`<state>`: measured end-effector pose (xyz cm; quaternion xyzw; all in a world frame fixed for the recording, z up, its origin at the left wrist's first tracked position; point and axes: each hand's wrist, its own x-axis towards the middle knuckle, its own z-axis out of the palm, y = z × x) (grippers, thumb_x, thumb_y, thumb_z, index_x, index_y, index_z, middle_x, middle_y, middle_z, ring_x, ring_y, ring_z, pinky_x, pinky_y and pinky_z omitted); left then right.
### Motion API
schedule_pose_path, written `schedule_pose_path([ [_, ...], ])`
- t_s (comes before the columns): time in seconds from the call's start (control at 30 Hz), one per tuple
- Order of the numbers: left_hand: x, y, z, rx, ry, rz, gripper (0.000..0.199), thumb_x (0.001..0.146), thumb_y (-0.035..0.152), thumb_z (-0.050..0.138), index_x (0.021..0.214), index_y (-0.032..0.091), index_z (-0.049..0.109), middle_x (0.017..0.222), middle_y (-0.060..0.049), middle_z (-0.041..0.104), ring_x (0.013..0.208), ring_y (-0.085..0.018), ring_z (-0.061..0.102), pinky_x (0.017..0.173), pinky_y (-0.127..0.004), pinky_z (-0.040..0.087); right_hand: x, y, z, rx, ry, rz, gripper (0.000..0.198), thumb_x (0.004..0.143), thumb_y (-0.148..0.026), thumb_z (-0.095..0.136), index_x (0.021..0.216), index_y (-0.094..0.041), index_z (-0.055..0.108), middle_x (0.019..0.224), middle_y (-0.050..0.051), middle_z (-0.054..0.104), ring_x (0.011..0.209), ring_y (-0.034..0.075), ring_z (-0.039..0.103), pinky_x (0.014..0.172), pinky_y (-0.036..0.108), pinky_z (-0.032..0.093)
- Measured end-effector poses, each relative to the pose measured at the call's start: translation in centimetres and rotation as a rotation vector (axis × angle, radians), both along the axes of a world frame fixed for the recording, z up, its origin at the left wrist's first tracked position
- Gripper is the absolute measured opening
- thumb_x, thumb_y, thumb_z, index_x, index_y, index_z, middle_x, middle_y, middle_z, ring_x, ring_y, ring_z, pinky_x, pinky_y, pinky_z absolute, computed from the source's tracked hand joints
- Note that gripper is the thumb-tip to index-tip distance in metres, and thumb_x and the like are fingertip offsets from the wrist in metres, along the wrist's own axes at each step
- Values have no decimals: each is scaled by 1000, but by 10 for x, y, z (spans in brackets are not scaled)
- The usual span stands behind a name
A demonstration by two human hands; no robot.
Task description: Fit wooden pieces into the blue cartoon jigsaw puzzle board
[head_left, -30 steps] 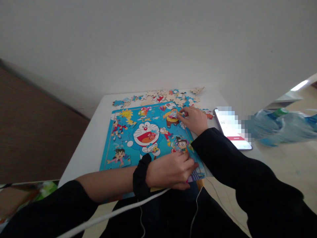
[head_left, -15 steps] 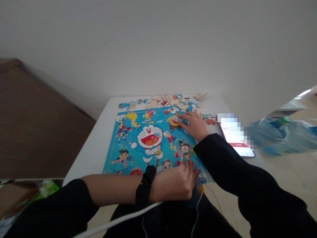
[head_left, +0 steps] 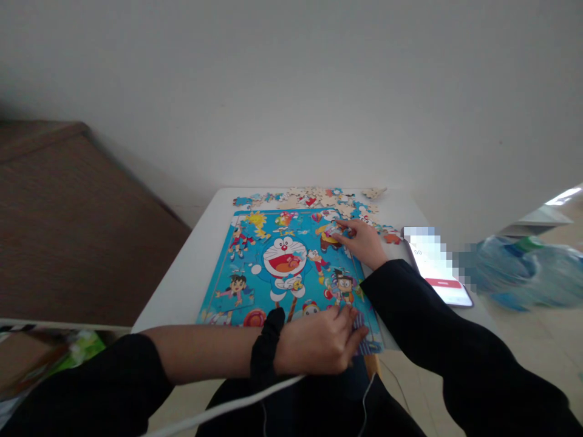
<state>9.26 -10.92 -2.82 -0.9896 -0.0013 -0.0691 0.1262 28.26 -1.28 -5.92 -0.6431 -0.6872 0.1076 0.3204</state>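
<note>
A blue jigsaw puzzle [head_left: 264,243] with a big cartoon cat in its middle lies on a small white table. Toward its far right part, my right hand [head_left: 364,241] pinches a small pale puzzle piece [head_left: 336,229] between thumb and fingers, low over a figure in yellow. My left hand [head_left: 316,340], a black band round its wrist, lies across the near edge with curled fingers at the near right corner. Beside those fingertips shows a purple striped patch [head_left: 365,341]. Whatever the left fingers hold is hidden.
Loose puzzle pieces [head_left: 300,197] are heaped along the table's far edge by the wall. A lit phone [head_left: 444,282] lies to the right. Brown furniture [head_left: 91,237] stands left of the table [head_left: 182,258]. A white cable [head_left: 228,405] crosses below my left forearm.
The view has shifted, so the table sits slightly lower and further right. Both hands keep nearly the same places on the puzzle, the right one still at the yellow figure.
</note>
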Motion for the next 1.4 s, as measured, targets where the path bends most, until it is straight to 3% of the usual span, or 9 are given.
schedule_pose_path([
  [0.1,-6,11,1,-131,-45,-22,51,84,51,50,116,11,55,110,-14,62,104,-23,56,81,-32,47,-3,-1,2,9,81,-13,36,71,-39,64,101,-18,64,82,5,63,70,17,56,64,30,43],
  [0.2,-16,29,7,-188,-91,15,48,86,51,46,117,15,54,119,-11,58,111,-22,52,87,-34,45,-8,-4,6,24,182,23,32,71,-37,64,95,-18,59,74,2,61,67,16,56,62,29,44],
  [0.33,-32,59,17,-344,-277,257,38,91,39,43,120,17,53,122,-9,56,116,-21,49,98,-38,39,-13,-8,10,-7,297,115,23,73,-36,61,87,-19,55,66,-1,57,61,14,55,58,28,44],
  [0.5,-44,85,14,-847,-519,677,43,87,40,48,125,19,48,125,-8,55,114,-19,52,96,-39,42,-20,-15,12,-134,517,372,24,73,-37,62,87,-20,52,77,0,59,65,12,57,61,28,48],
  [0.6,-43,88,4,-1222,-543,710,48,83,40,53,126,18,47,119,-9,58,102,-18,59,85,-33,49,-26,-22,14,-222,560,488,26,74,-36,63,91,-20,53,78,1,60,68,13,60,64,29,49],
  [0.67,-40,86,-2,-1358,-542,695,45,82,40,55,119,15,53,107,-9,64,92,-18,62,80,-31,50,-31,-27,14,-244,541,547,24,75,-35,62,92,-20,53,82,2,61,71,13,61,67,29,50],
  [0.8,-37,83,-8,-1370,-531,722,33,80,39,57,97,12,62,87,-6,67,79,-17,63,72,-28,49,-35,-32,13,-211,473,552,22,75,-33,62,93,-20,56,83,2,64,75,14,62,70,29,51],
  [1.03,-36,82,-9,-1414,-600,739,24,76,36,60,77,12,61,65,0,60,60,-11,55,55,-21,40,-38,-34,13,-119,377,494,20,76,-30,61,95,-20,59,83,3,67,75,15,63,68,29,51],
  [1.4,-37,86,-8,-1429,-661,761,26,74,39,62,81,14,63,76,-4,66,68,-14,60,62,-24,47,-39,-33,15,-78,379,417,21,77,-34,60,93,-21,63,88,3,68,79,16,65,66,29,51],
])
